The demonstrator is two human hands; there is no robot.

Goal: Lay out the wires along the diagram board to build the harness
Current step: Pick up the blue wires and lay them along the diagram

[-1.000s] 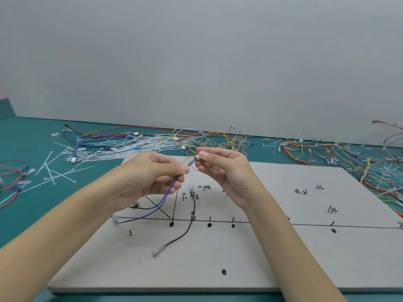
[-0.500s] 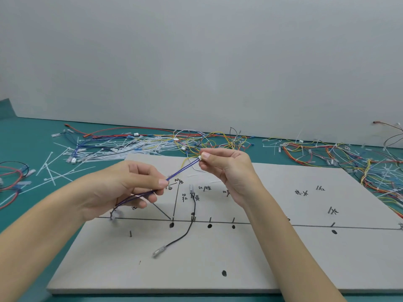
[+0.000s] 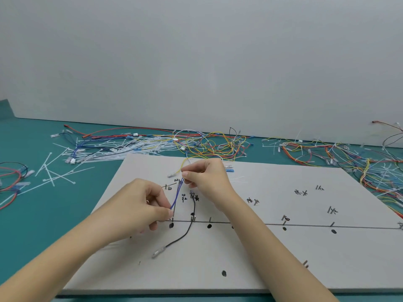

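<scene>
A teal table [image 3: 32,214] runs up to a plain grey wall [image 3: 196,62]. On it lies a grey board [image 3: 272,253] marked with a long drawn line, short ticks, black dots and handwritten labels. Behind the board, loose wires [image 3: 209,144] in red, yellow, blue and white lie tangled with white ties [image 3: 54,173]; more wires [image 3: 349,155] pile up at the right.

The left hand [image 3: 139,205] is closed, thumb and forefinger pinching the lower end of a blue wire [image 3: 177,196] just above the drawn line. The right hand [image 3: 207,177] is also closed, fingertips pinching the wire's upper end near the board's far edge, so the wire runs taut along a vertical mark. A black wire [image 3: 188,227] lies on the board just right of it, curving down to a clear terminal. A yellow wire [image 3: 185,163] loops by the right hand.
</scene>
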